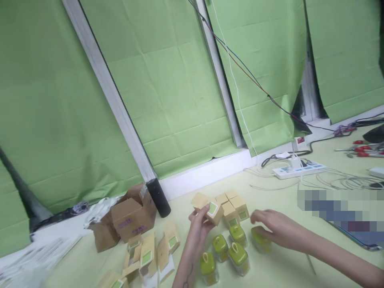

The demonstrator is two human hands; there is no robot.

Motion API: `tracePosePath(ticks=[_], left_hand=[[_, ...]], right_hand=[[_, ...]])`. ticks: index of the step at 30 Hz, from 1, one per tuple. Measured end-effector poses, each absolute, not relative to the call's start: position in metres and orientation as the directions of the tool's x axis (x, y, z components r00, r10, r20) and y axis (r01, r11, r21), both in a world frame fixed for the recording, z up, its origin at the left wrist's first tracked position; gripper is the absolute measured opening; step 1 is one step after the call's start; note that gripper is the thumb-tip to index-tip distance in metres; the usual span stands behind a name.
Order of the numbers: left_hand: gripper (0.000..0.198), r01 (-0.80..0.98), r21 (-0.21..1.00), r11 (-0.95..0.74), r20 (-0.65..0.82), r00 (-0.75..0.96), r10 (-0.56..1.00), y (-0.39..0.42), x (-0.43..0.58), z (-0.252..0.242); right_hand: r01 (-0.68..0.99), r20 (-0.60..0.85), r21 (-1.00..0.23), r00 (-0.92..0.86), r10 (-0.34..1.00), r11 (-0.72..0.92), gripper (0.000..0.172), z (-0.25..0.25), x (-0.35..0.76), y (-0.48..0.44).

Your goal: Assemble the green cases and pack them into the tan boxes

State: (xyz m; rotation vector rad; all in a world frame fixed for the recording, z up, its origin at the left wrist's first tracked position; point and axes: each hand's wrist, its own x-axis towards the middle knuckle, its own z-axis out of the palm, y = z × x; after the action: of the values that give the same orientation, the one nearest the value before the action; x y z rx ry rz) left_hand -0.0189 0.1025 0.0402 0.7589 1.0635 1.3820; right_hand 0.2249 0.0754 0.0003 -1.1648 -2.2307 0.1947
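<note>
My left hand (201, 220) is closed around a small tan cardboard box (215, 212) with a green label and a raised flap. At the right, my right hand (271, 224) bends its fingers and thumb about the lid of a green-lidded jar (261, 242); hand and jar are slightly blurred. Between my arms stand several more glass jars (239, 258) with green lids and looped tops. Just behind them sits a group of closed small boxes (232, 206), near the box in my left hand.
Opened small boxes (147, 256) lie left of my left forearm. Behind them are a brown carton (129, 216) and a black cylinder (159, 198). A power strip (298, 170), loose cables and red-handled tools (364, 150) occupy the back right, with a pixelated device (357, 236) nearer.
</note>
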Motion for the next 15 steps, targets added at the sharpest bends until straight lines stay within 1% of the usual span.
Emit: tracePosePath(ticks=[1,2,3,4,5,6,7,9,12,15], left_hand=[[0.045,-0.416,0.904,0.096,-0.148,-0.093,0.985,0.100,-0.017,0.041],[0.040,-0.427,0.899,0.102,-0.145,-0.071,0.987,0.099,-0.017,0.043],[0.036,-0.432,0.895,0.109,-0.142,-0.046,0.989,0.097,-0.017,0.045],[0.031,-0.446,0.887,0.122,-0.147,-0.022,0.989,0.097,-0.019,0.047],[0.027,-0.461,0.877,0.136,-0.154,-0.001,0.988,0.097,-0.022,0.049],[0.023,-0.477,0.867,0.148,-0.162,0.012,0.987,0.098,-0.027,0.052],[0.020,-0.492,0.857,0.154,-0.169,0.014,0.985,0.100,-0.032,0.054],[0.014,-0.519,0.842,0.145,-0.179,-0.016,0.984,0.103,-0.046,0.057],[0.010,-0.531,0.842,0.096,-0.174,-0.099,0.980,0.105,-0.068,0.057],[0.011,-0.510,0.858,0.054,-0.167,-0.177,0.970,0.105,-0.085,0.052]], right_hand=[[0.682,0.499,-0.331,-0.460,0.734,0.652,0.028,0.004,0.215,0.077],[0.666,0.569,-0.230,-0.500,0.653,0.710,0.043,0.009,0.203,0.081],[0.642,0.637,-0.101,-0.544,0.545,0.760,0.052,0.015,0.191,0.086],[0.615,0.686,0.038,-0.589,0.427,0.788,0.056,0.021,0.178,0.092],[0.585,0.709,0.159,-0.628,0.320,0.795,0.054,0.028,0.165,0.100],[0.557,0.714,0.227,-0.653,0.252,0.799,0.049,0.033,0.153,0.108],[0.530,0.712,0.272,-0.672,0.202,0.803,0.042,0.037,0.142,0.118],[0.478,0.702,0.313,-0.698,0.140,0.821,0.032,0.041,0.124,0.135],[0.414,0.685,0.365,-0.726,0.060,0.834,0.029,0.036,0.101,0.156],[0.395,0.677,0.372,-0.734,0.045,0.840,0.027,0.025,0.079,0.168]])
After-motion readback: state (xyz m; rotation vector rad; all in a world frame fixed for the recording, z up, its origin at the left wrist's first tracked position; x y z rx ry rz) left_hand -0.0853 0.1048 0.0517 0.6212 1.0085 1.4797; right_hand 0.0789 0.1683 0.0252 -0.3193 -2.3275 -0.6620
